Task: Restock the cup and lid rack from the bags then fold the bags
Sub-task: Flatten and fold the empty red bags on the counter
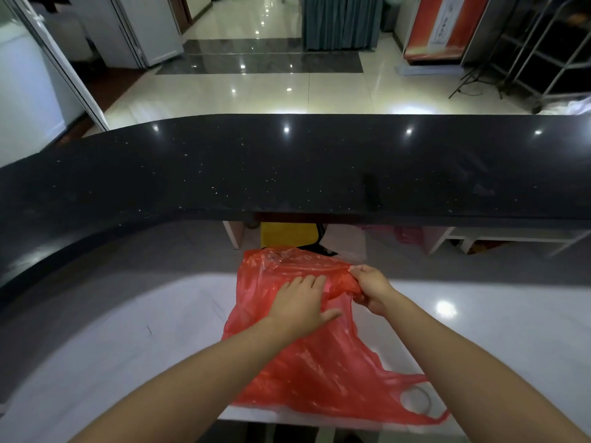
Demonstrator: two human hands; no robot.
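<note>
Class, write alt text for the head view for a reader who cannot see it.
Two hands work a red bag on a white counter: the left hand presses it flat, the right hand pinches its far edge. A black countertop lies beyond.

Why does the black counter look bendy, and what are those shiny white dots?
Head view: the wide-angle lens curves the black counter; the dots are ceiling lights reflected in it, in the floor and the white worktop; the picture's edges look soft.

A pale bench [128, 330] lies below a raised black speckled ledge [287, 167]. Under the ledge sit a yellow item [287, 235] and white shelves [499, 236]. Beyond are glossy floor tiles [256, 94], a grey curtain [340, 20], a red banner [444, 24] and a metal rack [550, 55].
</note>
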